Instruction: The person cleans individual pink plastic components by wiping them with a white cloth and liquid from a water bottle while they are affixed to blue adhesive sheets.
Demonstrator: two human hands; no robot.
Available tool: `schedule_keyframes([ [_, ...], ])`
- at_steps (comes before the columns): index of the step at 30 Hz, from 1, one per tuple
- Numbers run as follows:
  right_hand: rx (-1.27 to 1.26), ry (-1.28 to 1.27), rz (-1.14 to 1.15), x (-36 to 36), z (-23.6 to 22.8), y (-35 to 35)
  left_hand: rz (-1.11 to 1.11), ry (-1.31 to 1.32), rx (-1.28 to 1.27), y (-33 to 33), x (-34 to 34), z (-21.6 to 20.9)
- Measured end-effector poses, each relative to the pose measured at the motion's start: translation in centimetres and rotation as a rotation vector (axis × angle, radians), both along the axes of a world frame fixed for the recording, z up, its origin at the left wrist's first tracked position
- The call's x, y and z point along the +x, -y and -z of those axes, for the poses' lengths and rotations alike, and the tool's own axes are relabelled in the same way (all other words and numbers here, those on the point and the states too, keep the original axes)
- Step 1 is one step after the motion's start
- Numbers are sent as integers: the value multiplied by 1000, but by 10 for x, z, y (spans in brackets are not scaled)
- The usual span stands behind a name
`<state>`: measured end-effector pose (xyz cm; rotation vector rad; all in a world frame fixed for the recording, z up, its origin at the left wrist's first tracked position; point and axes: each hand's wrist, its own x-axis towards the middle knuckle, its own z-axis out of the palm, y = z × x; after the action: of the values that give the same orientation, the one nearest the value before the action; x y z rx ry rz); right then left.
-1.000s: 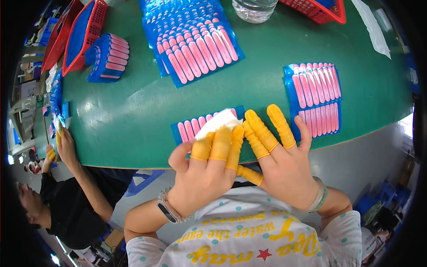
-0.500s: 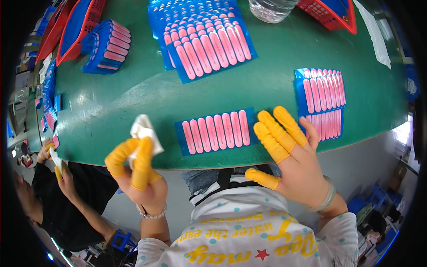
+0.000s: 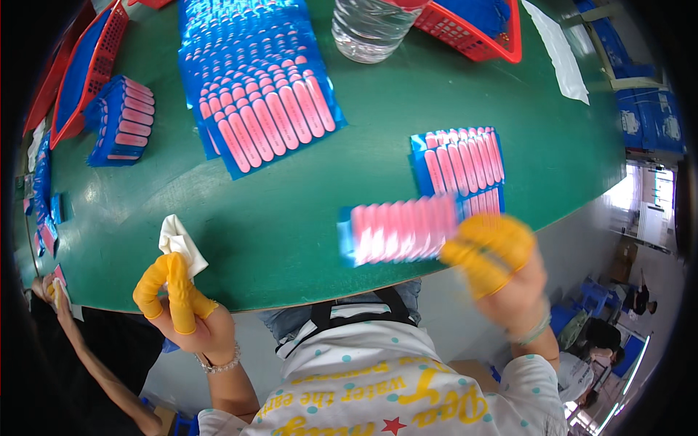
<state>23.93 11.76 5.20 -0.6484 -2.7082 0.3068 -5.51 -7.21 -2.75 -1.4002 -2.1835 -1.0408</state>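
Note:
Yellow finger cots cover several fingers of both my hands. My left hand (image 3: 182,305) pinches a folded white cloth (image 3: 182,245) above the table's near edge. At the right, my right hand (image 3: 502,265) grips the right end of a blue sheet (image 3: 403,229) bearing a row of pink rounded strips; sheet and fingers are smeared by motion. Behind it lies a small stack of similar sheets (image 3: 462,161), partly covered by the held one. A larger spread pile of these sheets (image 3: 276,120) lies farther back, left of the middle.
A clear water container (image 3: 371,33) stands at the back beside a red basket (image 3: 476,33). Another red basket (image 3: 91,73) and a bent stack of sheets (image 3: 127,120) are at the left. A co-worker's arm (image 3: 102,363) shows at lower left. The green table (image 3: 291,211) ends before my waist.
My right hand, open beside the single sheet before, now has it by the right end and off the table. The view has shifted rightward. My left hand still holds the cloth.

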Motion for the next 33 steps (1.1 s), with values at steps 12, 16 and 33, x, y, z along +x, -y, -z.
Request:
schedule_keyframes([
  [12, 0, 28, 389, 33, 7, -31, -22, -9, 9, -8, -2, 6],
  [16, -41, -37, 218, -34, 0, -11, -26, -94, -46, -8, 2, -10],
  [33, -177, 241, -103, -74, 13, 46, 358, -176, -310, -64, 16, -46],
])
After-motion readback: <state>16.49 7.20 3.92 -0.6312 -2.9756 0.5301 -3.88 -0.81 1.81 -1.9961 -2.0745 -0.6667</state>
